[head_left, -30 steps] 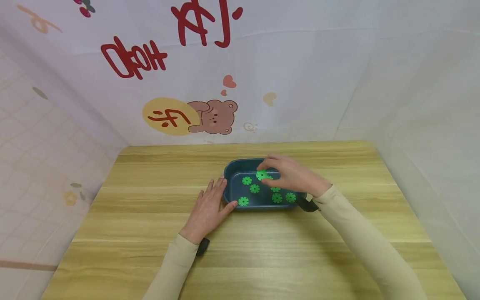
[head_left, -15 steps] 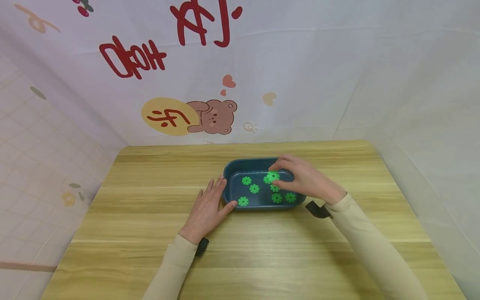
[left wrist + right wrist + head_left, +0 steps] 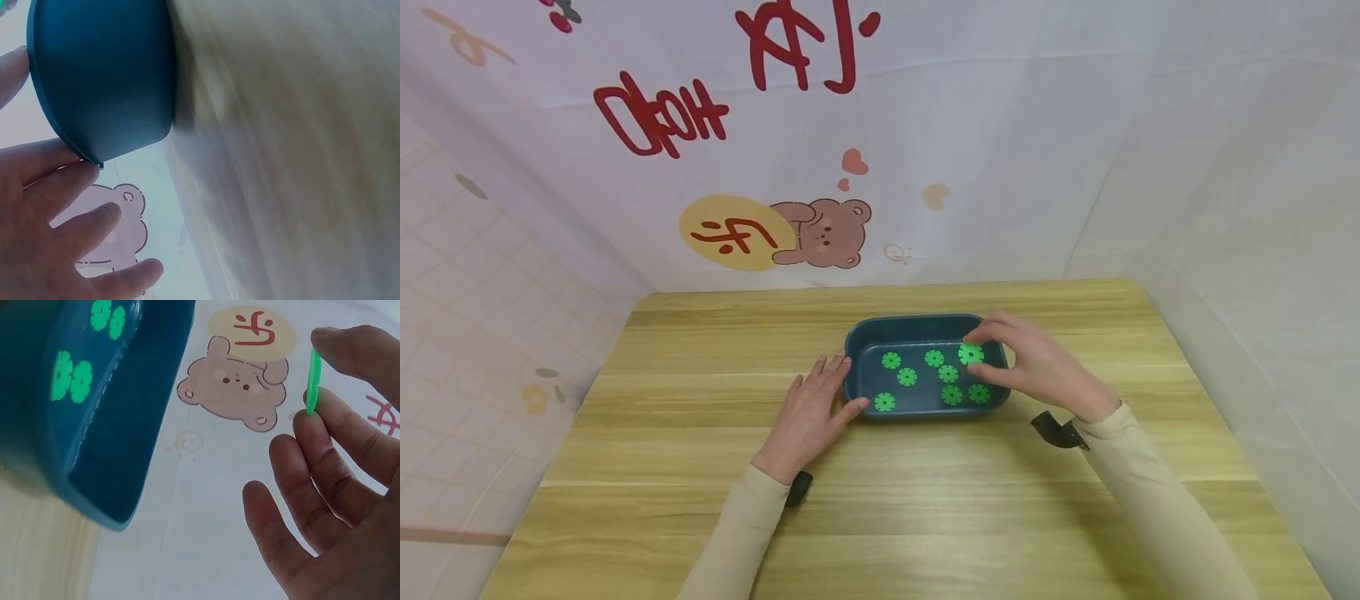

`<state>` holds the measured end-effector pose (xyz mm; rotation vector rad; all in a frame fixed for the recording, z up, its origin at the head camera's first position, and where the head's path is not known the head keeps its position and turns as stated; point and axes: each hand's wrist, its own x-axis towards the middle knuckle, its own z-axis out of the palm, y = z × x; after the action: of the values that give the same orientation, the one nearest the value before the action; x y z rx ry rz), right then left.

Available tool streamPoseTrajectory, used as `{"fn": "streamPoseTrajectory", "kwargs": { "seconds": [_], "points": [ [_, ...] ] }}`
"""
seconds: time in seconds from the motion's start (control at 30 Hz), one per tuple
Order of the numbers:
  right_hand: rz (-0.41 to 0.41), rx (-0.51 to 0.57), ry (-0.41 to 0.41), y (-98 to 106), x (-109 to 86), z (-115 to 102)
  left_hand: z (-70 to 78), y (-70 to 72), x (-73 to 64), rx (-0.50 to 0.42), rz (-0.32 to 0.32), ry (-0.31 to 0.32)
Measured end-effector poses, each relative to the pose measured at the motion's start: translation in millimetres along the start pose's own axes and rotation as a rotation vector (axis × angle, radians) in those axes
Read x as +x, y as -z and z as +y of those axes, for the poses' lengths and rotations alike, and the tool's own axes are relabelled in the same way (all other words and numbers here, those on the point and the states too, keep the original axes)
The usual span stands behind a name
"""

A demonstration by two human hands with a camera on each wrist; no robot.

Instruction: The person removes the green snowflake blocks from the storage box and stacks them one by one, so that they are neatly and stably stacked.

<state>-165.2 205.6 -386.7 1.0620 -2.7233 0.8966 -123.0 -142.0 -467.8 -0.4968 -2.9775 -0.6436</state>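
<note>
A: Item one: right hand (image 3: 1052, 367)?
B: Thumb and fingertips pinch one green disc (image 3: 976, 354); the other fingers spread loosely, holding nothing. The disc appears over the tray's right end in the head view, and edge-on in the right wrist view.

A: Item two: left hand (image 3: 805, 421)?
B: Fingers extended and parted, gripping nothing; thumb and a fingertip or two touch the rim at the left end.

A: Item three: tray (image 3: 917, 329)?
B: One, dark blue, on the wooden table (image 3: 887, 517). Contents: seven loose discs (image 3: 912, 377), lying on its floor. Two near the middle sit very close; whether they overlap, I cannot tell.

A: Faults to list?
B: First, a slip: the disc is thin and held by its edge, so a slack or uneven pinch could let it drop, perhaps outside the rim. Second, a shifted tray: the light touch on the left might not steady it if the right hand knocks the far end. Third, scatter: a low fingertip could push neighbouring pieces.

A: Further item?
B: Black mount (image 3: 1056, 432) at the right wrist, apart from the tray; a low swing inward could catch the rim.
</note>
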Motion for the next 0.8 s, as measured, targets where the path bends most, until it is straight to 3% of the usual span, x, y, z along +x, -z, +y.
{"fn": "streamPoseTrajectory", "kwargs": {
  "seconds": [0.8],
  "points": [
    [0.126, -0.029, -0.149, 14, -48.2, 37, -6.8, 1.8, 2.7, -0.022, -0.004, -0.037]
  ]
}}
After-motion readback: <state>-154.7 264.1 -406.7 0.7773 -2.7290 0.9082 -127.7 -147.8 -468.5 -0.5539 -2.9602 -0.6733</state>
